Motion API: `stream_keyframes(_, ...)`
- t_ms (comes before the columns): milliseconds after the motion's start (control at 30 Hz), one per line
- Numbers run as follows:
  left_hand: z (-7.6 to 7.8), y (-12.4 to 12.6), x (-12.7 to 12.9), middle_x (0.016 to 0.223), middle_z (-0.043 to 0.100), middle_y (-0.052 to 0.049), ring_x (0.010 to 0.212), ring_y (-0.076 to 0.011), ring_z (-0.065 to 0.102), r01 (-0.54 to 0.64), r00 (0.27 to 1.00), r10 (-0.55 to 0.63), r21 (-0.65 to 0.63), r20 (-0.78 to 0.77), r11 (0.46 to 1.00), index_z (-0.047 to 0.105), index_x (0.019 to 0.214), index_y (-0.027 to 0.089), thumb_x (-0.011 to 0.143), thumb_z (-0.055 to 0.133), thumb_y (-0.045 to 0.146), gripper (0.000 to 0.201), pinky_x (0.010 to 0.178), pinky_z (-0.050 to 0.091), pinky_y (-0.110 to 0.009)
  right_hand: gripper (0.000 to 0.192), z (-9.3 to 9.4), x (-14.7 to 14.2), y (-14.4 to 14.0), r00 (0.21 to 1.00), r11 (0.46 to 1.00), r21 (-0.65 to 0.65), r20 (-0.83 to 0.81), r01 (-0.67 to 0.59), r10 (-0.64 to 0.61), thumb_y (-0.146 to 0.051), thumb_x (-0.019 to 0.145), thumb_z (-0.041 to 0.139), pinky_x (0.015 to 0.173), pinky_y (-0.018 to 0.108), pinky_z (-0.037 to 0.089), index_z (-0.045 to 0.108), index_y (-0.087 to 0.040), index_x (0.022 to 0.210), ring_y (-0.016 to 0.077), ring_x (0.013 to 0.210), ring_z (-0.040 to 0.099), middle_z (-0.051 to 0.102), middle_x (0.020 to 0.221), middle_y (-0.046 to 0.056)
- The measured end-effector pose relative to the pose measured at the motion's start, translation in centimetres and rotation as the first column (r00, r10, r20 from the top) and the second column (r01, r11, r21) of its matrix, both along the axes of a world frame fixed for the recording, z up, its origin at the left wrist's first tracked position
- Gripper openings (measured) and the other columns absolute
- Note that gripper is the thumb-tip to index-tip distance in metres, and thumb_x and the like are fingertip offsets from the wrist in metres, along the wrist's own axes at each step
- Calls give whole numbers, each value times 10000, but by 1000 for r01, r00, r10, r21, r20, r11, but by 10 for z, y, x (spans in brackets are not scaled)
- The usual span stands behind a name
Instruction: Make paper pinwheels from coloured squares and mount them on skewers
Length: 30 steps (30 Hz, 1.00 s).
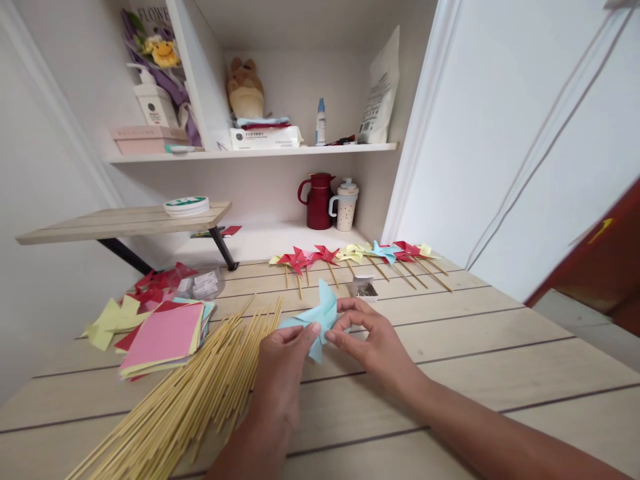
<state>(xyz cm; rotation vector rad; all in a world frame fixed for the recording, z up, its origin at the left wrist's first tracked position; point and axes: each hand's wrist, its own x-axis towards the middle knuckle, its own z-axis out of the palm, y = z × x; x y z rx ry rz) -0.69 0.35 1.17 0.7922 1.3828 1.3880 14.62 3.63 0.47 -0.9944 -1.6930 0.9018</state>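
Left hand and right hand are both pinching a folded light-blue paper pinwheel above the pale wooden tabletop, beside loose bamboo sticks.

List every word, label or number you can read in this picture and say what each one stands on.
"FLOWE", cut off by the shelf divider: on the flower wrapping at the top left of the shelf.
Pump bottle: label too small to read.
White pack on the shelf: a printed line, too blurred to read.
White bag: print too small to read.
Small blue-capped bottle: label unreadable.
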Motion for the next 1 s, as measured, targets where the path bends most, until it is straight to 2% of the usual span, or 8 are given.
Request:
stream_keyframes(200,-1,0,-1,691,725,-42,675,-145,576,-20,1000,20,-4,7,1000,764,758,124,542,864,430,388,691,420,-263,164,0,0,0,1000,1000,-23,-12,-2,2,-275,772,711,967,372,394,633,-198,650,225,1040,602,614,1083,56)
stream_keyframes(533,5,-2,3,628,679,-12,613,-124,540,-46,998,45,-9,-43,999,760,688,139,591,823,378,266,629,405,-243,156,2,-1,-2,998,999,-9,-53,-34,33,-287,779,708,930,372,427,621,-209,675,225,996,614,656,1006,47)
stream_keyframes(633,6,-2,1,644,691,-17,611,-128,553,-63,996,63,10,-62,998,762,666,151,599,814,379,243,615,405,-241,145,1,1,-1,992,999,-29,-124,-22,18,-362,810,694,931,387,444,631,-237,845,233,1048,598,648,1066,42)
stream_keyframes(767,7,-2,1,658,710,-24,617,-139,579,-57,995,59,26,-78,998,778,678,162,603,813,373,227,615,418,-240,534,0,3,3,971,987,-160,-238,-34,-5,-458,779,724,984,427,446,528,-303,1252,260,1200,531,579,1285,65)
stream_keyframes(833,9,-2,3,632,701,-12,605,-135,574,-47,993,50,34,-107,998,782,679,167,608,812,361,209,605,415,-234,661,0,3,4,965,970,-218,-259,-109,50,-461,732,765,983,429,457,505,-296,1318,274,1224,519,568,1325,78)
stream_keyframes(867,9,-3,4,618,695,-6,601,-132,571,-40,992,45,41,-122,998,782,673,169,611,811,354,197,600,412,-231,643,1,3,4,962,961,-229,-258,-153,92,-459,716,778,970,426,469,544,-280,1288,281,1213,528,587,1305,83)
stream_keyframes(933,11,-4,5,607,692,1,602,-131,573,-23,990,31,54,-140,998,783,667,174,615,811,339,175,601,412,-227,469,4,2,3,962,955,-218,-227,-200,150,-455,704,786,951,414,481,668,-243,1105,285,1165,559,637,1220,85)
stream_keyframes(1000,11,-5,6,618,702,-2,610,-135,583,-8,991,17,64,-136,998,786,669,178,623,808,343,172,608,419,-228,292,6,0,1,971,965,-191,-189,-179,143,-447,705,786,964,403,468,723,-219,877,275,1113,585,659,1149,78)
